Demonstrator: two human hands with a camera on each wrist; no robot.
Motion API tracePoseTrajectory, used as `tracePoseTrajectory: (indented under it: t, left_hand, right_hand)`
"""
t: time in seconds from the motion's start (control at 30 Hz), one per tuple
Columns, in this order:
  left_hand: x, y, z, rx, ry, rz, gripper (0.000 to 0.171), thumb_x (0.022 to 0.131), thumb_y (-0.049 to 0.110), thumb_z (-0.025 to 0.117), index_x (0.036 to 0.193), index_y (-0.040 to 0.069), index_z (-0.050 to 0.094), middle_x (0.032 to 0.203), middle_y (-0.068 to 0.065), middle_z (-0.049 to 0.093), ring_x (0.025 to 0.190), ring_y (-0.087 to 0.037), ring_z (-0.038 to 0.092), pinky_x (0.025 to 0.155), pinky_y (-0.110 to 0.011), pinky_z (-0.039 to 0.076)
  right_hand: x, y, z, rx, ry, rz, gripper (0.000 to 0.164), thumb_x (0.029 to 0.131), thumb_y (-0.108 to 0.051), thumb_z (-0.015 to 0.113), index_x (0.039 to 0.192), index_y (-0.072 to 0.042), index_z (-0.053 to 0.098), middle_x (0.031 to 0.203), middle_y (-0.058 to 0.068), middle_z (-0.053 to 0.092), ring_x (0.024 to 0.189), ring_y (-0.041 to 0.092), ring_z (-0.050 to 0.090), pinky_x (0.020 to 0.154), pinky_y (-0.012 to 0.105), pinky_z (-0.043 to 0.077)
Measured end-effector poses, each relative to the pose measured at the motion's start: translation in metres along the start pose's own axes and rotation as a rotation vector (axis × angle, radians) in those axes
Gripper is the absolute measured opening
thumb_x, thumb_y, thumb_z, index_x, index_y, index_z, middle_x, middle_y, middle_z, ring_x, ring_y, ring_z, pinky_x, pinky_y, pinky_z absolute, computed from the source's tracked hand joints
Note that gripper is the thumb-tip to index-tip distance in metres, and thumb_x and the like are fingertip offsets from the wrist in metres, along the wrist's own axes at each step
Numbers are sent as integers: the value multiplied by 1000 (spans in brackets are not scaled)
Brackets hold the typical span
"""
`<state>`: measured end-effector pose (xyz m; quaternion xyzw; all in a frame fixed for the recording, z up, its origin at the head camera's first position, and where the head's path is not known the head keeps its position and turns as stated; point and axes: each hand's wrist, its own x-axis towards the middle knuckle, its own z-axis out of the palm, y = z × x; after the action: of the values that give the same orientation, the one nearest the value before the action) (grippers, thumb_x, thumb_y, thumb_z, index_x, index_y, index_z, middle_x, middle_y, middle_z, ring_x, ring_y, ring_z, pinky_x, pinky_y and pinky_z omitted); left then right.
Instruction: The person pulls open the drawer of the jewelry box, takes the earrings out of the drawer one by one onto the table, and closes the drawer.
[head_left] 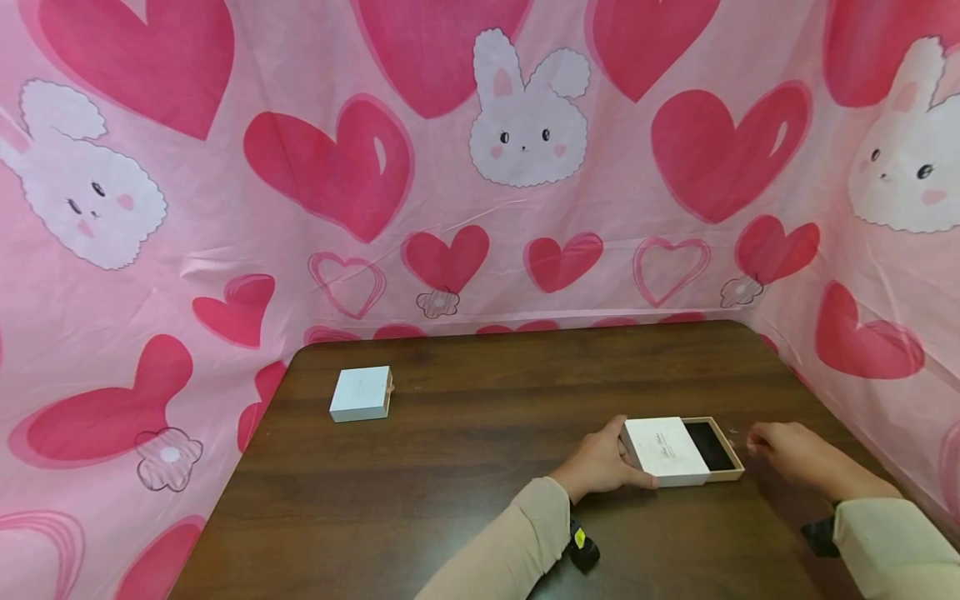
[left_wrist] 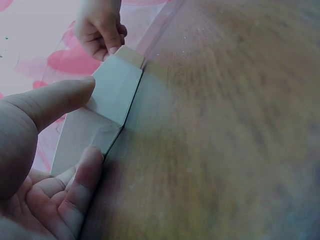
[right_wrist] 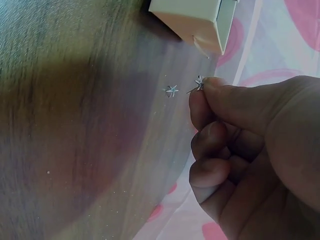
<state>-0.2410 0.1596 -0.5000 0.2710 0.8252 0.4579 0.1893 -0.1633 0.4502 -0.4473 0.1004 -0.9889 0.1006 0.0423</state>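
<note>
Silver star (right_wrist: 200, 83) | right hand (head_left: 804, 458) pinches it | left hand (head_left: 600, 461) grips white box (head_left: 663, 450) (drawer (head_left: 711, 447) partly out)

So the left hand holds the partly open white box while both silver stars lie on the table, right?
Only one silver star lies on the table; the right hand pinches the other star, the right wrist view shows. The left hand does hold the partly open white box.
</note>
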Motion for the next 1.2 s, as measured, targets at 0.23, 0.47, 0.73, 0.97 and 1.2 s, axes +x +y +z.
tracePoseTrajectory:
  t: [0.23,0.47,0.73,0.97,1.2]
  left_hand:
    - [0,-1,1,4,6,2,80,65,32,93,128,29,45,72,9,58,61,-6,49,55,-25,40]
    - [1,1,0,10,-1,-9,82,65,33,92,131,28,44,71,8,58,60,-7,50,54,-26,40]
    - [0,3,-1,20,5,-16,84,64,35,92,133,28,43,71,8,58,60,-8,50,55,-26,41]
    - [0,2,0,9,5,-10,83,65,33,93,132,27,44,69,7,59,58,-7,49,52,-25,40]
    - [0,3,0,20,2,-25,87,65,35,92,135,27,42,70,7,58,57,-8,50,52,-25,40]
  right_hand:
    - [-1,2,0,1,-7,14,21,81,5,68,74,-11,56,67,-7,48,61,10,45,57,34,41]
    - [-1,3,2,-4,-16,36,22,82,5,67,73,-12,56,66,-6,48,61,12,45,57,35,41]
    - [-1,7,6,-14,-12,30,24,82,6,67,73,-13,55,66,-6,47,61,12,44,57,37,41]
    - [-2,11,9,-6,-10,26,24,83,5,67,73,-13,54,67,-6,46,61,11,44,57,36,41]
    - [-3,12,12,11,-8,20,24,83,3,66,73,-14,54,66,-7,45,61,11,44,57,35,40]
